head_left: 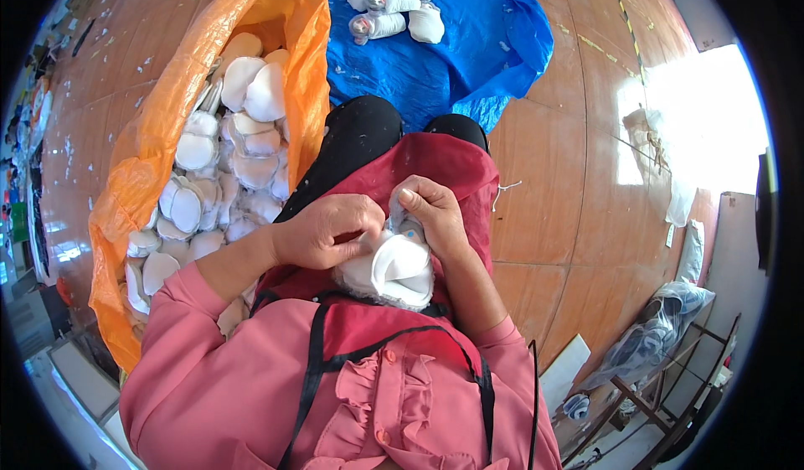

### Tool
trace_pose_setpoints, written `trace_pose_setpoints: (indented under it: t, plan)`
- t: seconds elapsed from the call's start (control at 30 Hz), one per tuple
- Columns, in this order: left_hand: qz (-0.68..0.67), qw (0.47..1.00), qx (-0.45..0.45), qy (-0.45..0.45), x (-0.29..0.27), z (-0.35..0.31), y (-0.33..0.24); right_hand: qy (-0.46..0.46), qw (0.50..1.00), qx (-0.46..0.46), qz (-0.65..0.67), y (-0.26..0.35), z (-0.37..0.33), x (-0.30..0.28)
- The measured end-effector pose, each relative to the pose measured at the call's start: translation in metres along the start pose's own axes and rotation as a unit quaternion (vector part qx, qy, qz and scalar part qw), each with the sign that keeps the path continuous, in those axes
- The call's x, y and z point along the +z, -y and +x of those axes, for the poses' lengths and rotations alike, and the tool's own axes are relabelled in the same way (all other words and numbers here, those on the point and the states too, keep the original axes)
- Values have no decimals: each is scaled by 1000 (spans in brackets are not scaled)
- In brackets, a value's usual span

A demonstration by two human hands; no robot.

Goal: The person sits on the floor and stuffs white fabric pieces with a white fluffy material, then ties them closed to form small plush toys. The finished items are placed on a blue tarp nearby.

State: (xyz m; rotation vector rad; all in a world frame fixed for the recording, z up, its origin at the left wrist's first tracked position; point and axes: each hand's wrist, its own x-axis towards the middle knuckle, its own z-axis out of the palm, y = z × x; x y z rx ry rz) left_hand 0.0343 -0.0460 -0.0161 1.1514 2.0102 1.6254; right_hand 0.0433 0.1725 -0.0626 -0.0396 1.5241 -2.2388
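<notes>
A soft white bundle of padded pieces [381, 273] rests on my lap, its layers folded over each other and its edge fuzzy. My left hand [328, 229] is closed at the bundle's upper left side, fingers curled; what its fingertips pinch is hidden. Thumb and fingers of my right hand [429, 210] pinch a thin greyish-white piece of fabric [397, 217] at the top of the bundle. A small patch with an orange-and-blue spot shows just under that hand. Beneath it all lies a dark red apron [465, 173] over my knees.
To my left stands an open orange sack [138, 181] with many white and cream oval pads [194, 147] inside. Beyond my knees, several white rolled bundles [394, 2] lie on a blue plastic sheet [469, 51]. At the lower right are a metal frame [645, 399] and a clear plastic bag [657, 323].
</notes>
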Motion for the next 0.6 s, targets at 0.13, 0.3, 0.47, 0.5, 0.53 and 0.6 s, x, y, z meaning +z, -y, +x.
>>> trace_pose_setpoints:
  t: [0.13,0.3,0.47,0.5,0.53,0.6]
  plan:
    - [67,983,-165,49,-10,10,-18,-31,996,32,-74,-5,6,2]
    - [143,981,-114,59,-5,26,-25,-46,993,84,-75,-4,9,7]
    - [143,986,-83,33,2,28,-18,-55,987,127,-79,-8,13,1]
    - [154,982,-93,52,2,29,-17,-56,987,130,-82,-10,14,1]
    - [165,978,-103,70,1,30,-17,-60,985,130,-93,-12,15,0]
    - [176,974,-112,88,-1,32,-17,-67,982,129,-117,-15,17,1]
